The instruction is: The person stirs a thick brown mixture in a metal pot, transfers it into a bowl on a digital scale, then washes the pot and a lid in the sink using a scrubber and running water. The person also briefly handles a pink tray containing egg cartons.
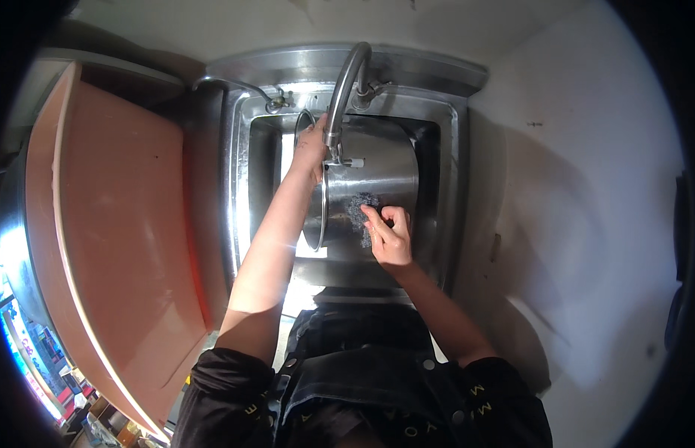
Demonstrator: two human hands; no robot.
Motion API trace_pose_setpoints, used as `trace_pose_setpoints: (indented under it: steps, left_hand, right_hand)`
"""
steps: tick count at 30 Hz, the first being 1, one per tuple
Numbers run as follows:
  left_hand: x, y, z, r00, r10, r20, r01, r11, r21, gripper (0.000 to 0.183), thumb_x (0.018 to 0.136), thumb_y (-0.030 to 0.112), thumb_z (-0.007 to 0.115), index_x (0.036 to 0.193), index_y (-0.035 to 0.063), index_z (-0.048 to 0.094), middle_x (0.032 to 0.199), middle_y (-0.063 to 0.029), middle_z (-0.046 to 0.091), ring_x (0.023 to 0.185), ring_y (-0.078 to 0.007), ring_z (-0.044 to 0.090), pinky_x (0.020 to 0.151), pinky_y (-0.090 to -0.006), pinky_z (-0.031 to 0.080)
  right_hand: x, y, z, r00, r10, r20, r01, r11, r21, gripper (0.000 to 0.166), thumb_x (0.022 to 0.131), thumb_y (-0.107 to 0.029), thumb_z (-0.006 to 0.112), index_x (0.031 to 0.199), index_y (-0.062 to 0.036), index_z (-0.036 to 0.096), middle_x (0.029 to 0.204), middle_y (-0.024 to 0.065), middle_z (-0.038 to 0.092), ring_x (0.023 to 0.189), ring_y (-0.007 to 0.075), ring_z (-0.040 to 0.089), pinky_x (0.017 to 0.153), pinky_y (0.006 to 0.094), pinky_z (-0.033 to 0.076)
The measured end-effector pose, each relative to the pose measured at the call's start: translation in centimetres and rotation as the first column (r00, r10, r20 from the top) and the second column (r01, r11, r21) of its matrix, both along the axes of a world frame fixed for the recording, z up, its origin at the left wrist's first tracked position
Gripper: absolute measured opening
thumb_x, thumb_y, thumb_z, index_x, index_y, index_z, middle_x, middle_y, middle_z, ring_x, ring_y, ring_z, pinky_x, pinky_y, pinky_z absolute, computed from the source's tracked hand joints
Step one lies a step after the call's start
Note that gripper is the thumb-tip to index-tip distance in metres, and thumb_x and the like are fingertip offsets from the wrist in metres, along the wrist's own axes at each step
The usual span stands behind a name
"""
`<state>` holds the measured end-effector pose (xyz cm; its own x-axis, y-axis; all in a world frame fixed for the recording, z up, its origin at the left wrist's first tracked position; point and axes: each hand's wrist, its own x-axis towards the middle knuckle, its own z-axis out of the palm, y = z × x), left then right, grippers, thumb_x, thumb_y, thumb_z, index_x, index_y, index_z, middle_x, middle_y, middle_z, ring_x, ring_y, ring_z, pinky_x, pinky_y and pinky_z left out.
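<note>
A large stainless steel pot lies on its side in a metal sink, its open mouth facing left. My left hand grips the pot near its rim, partly hidden behind the curved faucet spout. With bent fingers, my right hand holds a steel wool scourer against the side of the pot, on the part nearer me. The skin of the right hand looks wet.
A curved metal faucet arches over the pot. A smaller tap stands at the sink's back left. A pink panel rises at the left, and a pale wall at the right. Assorted items lie at the lower left.
</note>
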<state>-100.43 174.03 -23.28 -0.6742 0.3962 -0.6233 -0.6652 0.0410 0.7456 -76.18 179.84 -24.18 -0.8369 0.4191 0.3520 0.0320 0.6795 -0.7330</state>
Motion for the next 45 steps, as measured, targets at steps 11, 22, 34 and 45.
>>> trace_pose_setpoints:
  steps: [11,22,34,45]
  left_hand:
    - [0.1,-0.8,2.2,0.972,-0.1,0.215,0.066,0.985,0.16,0.026,0.104,0.026,0.045,0.099,0.0078,0.063,0.076,-0.0023,0.063,0.061,-0.0166,0.061,0.055,-0.0306,0.054]
    - [-0.3,-1.9,2.3,0.94,-0.123,0.318,0.086,0.988,0.127,0.029,0.104,0.028,0.046,0.105,0.0054,0.065,0.089,-0.007,0.07,0.077,-0.0196,0.069,0.073,-0.0343,0.058]
    - [8.8,-3.7,1.7,0.835,-0.201,-0.513,0.027,0.945,-0.326,0.041,0.107,0.034,0.046,0.092,-0.0016,0.06,0.065,-0.0046,0.051,0.065,-0.0127,0.046,0.061,-0.0327,0.042]
    - [11.3,-8.9,-1.6,0.763,-0.167,-0.625,-0.07,0.939,-0.337,0.049,0.106,0.03,0.051,0.072,-0.004,0.059,0.054,-0.0015,0.044,0.056,-0.008,0.039,0.049,-0.0317,0.035]
  right_hand:
    - [-6.9,0.6,7.0,0.954,0.297,0.046,-0.287,0.945,-0.157,0.029,0.085,-0.001,0.067,0.114,-0.005,0.069,0.093,0.0113,0.052,0.086,0.0293,0.055,0.079,0.039,0.047]
    - [-4.2,-0.8,1.8,0.913,0.396,0.095,-0.392,0.918,-0.059,0.036,0.086,-0.002,0.067,0.122,-0.007,0.067,0.091,0.0092,0.054,0.087,0.0269,0.058,0.079,0.0386,0.049]
    - [-3.5,3.2,0.4,0.998,0.047,-0.047,-0.042,0.994,0.099,0.033,0.082,-0.013,0.076,0.115,-0.0159,0.069,0.102,0.0075,0.056,0.092,0.0285,0.055,0.086,0.0419,0.04]
    - [-8.8,5.6,1.1,0.969,-0.22,-0.111,0.24,0.943,0.232,0.02,0.082,-0.019,0.078,0.098,-0.0094,0.07,0.094,0.0081,0.064,0.088,0.0298,0.056,0.083,0.0418,0.041]
